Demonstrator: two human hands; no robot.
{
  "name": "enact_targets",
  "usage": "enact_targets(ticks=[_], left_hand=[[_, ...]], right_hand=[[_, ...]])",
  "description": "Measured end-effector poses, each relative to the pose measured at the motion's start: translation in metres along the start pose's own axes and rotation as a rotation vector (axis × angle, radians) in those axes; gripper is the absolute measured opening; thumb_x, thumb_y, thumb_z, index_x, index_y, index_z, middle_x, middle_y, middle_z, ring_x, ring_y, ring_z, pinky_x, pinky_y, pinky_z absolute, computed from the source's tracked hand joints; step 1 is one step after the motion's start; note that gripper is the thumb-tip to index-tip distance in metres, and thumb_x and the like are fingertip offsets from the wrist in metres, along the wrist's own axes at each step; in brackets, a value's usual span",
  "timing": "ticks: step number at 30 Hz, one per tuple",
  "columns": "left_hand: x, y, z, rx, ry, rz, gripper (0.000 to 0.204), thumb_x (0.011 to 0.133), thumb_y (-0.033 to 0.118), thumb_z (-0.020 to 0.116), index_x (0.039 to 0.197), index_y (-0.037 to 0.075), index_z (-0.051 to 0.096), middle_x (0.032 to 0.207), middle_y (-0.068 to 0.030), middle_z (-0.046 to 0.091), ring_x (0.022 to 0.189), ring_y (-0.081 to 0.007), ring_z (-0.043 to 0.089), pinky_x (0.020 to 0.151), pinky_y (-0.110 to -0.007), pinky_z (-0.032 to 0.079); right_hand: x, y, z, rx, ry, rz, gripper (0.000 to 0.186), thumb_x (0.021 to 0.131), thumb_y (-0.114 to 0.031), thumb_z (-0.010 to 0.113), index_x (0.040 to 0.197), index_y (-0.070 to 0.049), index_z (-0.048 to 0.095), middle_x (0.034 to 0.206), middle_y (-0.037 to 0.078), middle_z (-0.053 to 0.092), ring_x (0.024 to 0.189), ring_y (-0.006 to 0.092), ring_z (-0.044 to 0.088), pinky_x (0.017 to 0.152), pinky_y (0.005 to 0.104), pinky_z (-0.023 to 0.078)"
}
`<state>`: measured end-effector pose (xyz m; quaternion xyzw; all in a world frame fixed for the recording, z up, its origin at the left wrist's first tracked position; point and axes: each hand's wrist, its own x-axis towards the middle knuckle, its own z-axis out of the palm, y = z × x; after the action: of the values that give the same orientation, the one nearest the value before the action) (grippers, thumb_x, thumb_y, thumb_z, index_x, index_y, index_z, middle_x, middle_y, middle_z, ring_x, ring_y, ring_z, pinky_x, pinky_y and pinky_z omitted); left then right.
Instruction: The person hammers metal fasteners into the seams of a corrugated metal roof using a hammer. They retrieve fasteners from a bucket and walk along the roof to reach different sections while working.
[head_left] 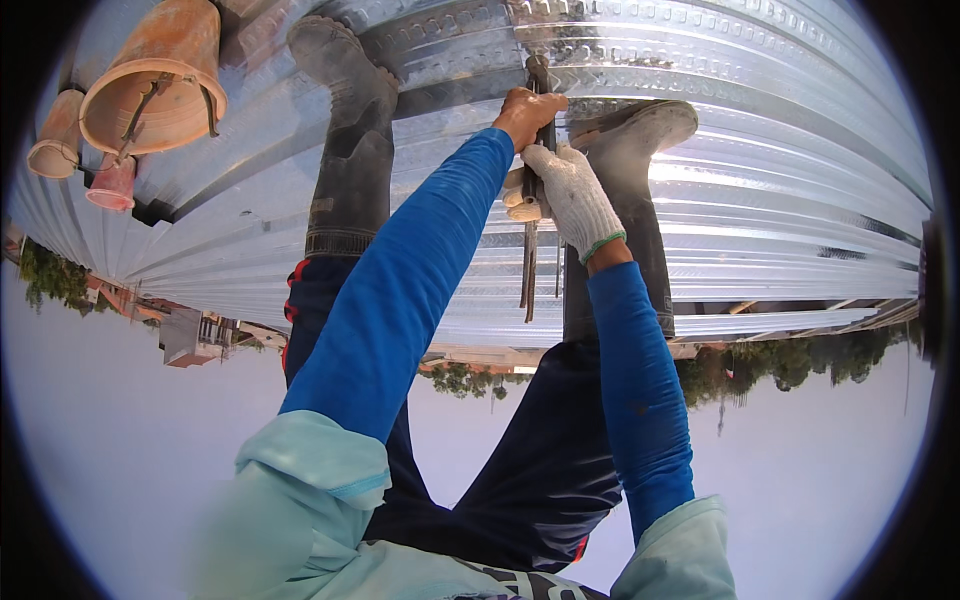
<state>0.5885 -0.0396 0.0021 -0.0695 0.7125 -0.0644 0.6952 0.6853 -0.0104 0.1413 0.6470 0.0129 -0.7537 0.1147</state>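
My left hand (pixel 524 117) is bare and closed around the upper part of a dark, long metal tool (pixel 538 72), just below its rounded head. My right hand (pixel 574 193), in a white knit glove with a green cuff edge, is closed on the same tool lower down. Thin dark rods (pixel 529 270) hang below the gloved fingers; whether they belong to the tool I cannot tell. Both hands meet between my two boots, over ribbed metal sheeting (pixel 780 190). The palms hide the tool's middle, so its exact kind is unclear.
My dark left boot (pixel 350 140) and dusty right boot (pixel 640 150) stand on the ribbed sheets. An orange bucket (pixel 165 50) with dark hooked pieces, a smaller orange bucket (pixel 58 135) and a red cup (pixel 112 185) lie at upper left. Openings show near the sheeting's right edge.
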Motion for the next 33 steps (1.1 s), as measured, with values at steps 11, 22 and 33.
enact_targets(ticks=[11, 22, 33], left_hand=[[0.003, -0.007, -0.003, 0.284, -0.010, 0.104, 0.077, 0.067, 0.070, 0.082, 0.096, -0.001, 0.078, 0.097, -0.0206, 0.077, 0.087, -0.0289, 0.076, 0.080, -0.037, 0.060], [0.011, -0.018, 0.012, 0.109, -0.011, 0.222, 0.073, 0.071, 0.062, 0.084, 0.098, -0.004, 0.074, 0.093, -0.0188, 0.072, 0.080, -0.0267, 0.069, 0.070, -0.034, 0.056], [0.008, -0.014, 0.023, 0.207, 0.014, 0.032, 0.064, 0.076, 0.054, 0.075, 0.100, -0.006, 0.074, 0.104, -0.0245, 0.075, 0.090, -0.0307, 0.076, 0.083, -0.038, 0.061]], right_hand=[[0.003, 0.007, -0.031, -0.009, 0.090, -0.020, 0.041, 0.097, -0.028, 0.062, 0.120, 0.006, 0.059, 0.101, 0.022, 0.074, 0.077, 0.0273, 0.076, 0.063, 0.0349, 0.063], [0.012, 0.006, -0.048, 0.002, 0.027, -0.003, 0.039, 0.098, -0.026, 0.063, 0.120, 0.006, 0.059, 0.098, 0.023, 0.075, 0.073, 0.0256, 0.076, 0.061, 0.0324, 0.065], [0.008, 0.018, -0.035, -0.033, 0.127, -0.036, 0.035, 0.095, -0.023, 0.062, 0.113, 0.007, 0.062, 0.094, 0.023, 0.074, 0.071, 0.0257, 0.076, 0.062, 0.0340, 0.063]])
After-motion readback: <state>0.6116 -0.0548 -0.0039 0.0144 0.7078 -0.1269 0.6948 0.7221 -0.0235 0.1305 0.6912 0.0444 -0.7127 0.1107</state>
